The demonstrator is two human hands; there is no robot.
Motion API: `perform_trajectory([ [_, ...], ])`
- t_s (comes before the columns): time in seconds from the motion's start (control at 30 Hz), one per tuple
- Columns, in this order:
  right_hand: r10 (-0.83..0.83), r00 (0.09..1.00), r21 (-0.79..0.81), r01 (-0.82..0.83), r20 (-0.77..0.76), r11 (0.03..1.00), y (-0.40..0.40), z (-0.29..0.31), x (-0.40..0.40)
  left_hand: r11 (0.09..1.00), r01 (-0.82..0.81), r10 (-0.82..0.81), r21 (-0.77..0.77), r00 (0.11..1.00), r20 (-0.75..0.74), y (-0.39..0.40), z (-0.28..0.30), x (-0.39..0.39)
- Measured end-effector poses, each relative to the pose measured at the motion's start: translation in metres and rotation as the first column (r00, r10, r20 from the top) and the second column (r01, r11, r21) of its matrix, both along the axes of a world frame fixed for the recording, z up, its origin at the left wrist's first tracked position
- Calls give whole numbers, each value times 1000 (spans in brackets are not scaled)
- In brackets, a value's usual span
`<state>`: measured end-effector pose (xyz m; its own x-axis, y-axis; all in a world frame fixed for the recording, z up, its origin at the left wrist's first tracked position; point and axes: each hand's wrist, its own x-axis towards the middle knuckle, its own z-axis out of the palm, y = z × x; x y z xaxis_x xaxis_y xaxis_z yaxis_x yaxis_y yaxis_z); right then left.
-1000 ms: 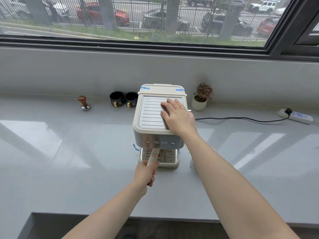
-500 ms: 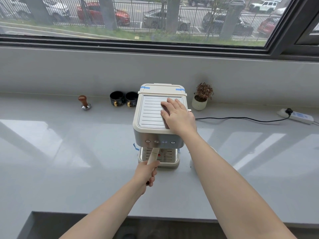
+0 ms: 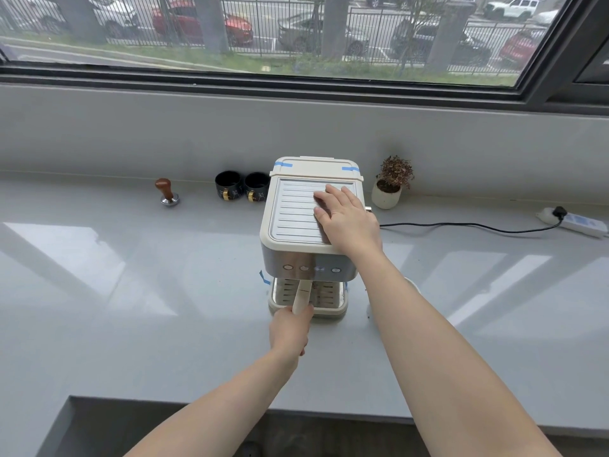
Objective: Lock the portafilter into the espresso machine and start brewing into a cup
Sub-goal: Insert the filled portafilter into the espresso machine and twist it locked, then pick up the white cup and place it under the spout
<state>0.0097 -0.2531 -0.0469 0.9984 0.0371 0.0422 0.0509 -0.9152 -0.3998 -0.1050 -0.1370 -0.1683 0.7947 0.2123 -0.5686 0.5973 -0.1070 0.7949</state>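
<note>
A cream and steel espresso machine (image 3: 293, 212) stands on the grey counter (image 3: 131, 291), its button row facing me. My right hand (image 3: 349, 221) lies flat on its ribbed top with fingers spread. My left hand (image 3: 290, 328) is closed around the cream handle of the portafilter (image 3: 302, 295), which points out toward me from under the machine's front, above the drip tray (image 3: 329, 306). The portafilter's basket end is hidden under the machine. Two black cups (image 3: 242, 187) stand behind the machine to the left.
A wooden-knobbed tamper (image 3: 167, 192) stands at the back left. A small potted plant (image 3: 392, 183) sits right of the machine. A black cable runs to a white power strip (image 3: 575, 222) at the far right. The counter's front edge lies near me.
The portafilter handle has swung slightly to the right toward the machine's centre, with my left hand still on it. My right hand has stayed on the top.
</note>
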Motion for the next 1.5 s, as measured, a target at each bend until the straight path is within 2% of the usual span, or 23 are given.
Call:
perform_trajectory([
  [0.13, 0, 1000, 5, 0, 6, 1000, 0, -1, 1, 998, 32, -32, -52, 1000, 2, 2, 2, 0],
  [0.4, 23, 1000, 21, -23, 5, 1000, -3, -2, 3, 976, 205, -205, -77, 979, 8, 17, 12, 2],
  [0.57, -3, 1000, 102, 0, 29, 995, -9, -2, 2, 944, 303, -307, -133, 951, -17, 33, 23, -2],
  [0.63, 22, 1000, 83, -23, 15, 996, -10, -1, 1, 951, 294, -297, -98, 955, -19, 41, 27, -2],
  [0.7, 53, 999, 52, -54, 10, 997, -11, -1, -1, 986, 167, -168, 22, 985, 50, 50, 33, 6],
  [0.77, 65, 997, 77, -68, 46, 995, -13, -5, -5, 993, 12, -37, 119, 977, 212, 58, 45, 21],
  [0.8, 63, 995, 121, -73, 83, 990, -15, -9, -9, 989, -20, -25, 149, 956, 291, 62, 53, 29],
  [0.97, 49, 966, 383, -146, 253, 912, -35, -33, -35, 968, 36, -152, 248, 873, 464, 61, 81, 50],
  [1.03, 52, 962, 423, -165, 268, 891, -44, -39, -42, 965, 68, -191, 253, 845, 500, 56, 84, 54],
  [1.17, 59, 956, 401, -176, 288, 899, -53, -42, -48, 946, 95, -258, 311, 802, 539, 51, 82, 58],
  [1.23, -22, 961, 461, -111, 275, 881, -58, -48, -50, 953, 118, -258, 281, 801, 541, 53, 79, 58],
  [1.3, -203, 953, 494, 69, 224, 867, -71, -66, -53, 963, 146, -247, 225, 811, 531, 54, 78, 60],
  [1.33, -319, 933, 462, 212, 166, 861, -81, -79, -55, 966, 162, -246, 201, 816, 523, 55, 78, 61],
  [1.4, -532, 847, 364, 498, -10, 787, -102, -105, -65, 965, 197, -258, 171, 820, 511, 56, 79, 62],
  [1.5, -628, 740, 252, 673, -241, 695, -125, -138, -86, 965, 209, -261, 158, 822, 506, 58, 79, 63],
])
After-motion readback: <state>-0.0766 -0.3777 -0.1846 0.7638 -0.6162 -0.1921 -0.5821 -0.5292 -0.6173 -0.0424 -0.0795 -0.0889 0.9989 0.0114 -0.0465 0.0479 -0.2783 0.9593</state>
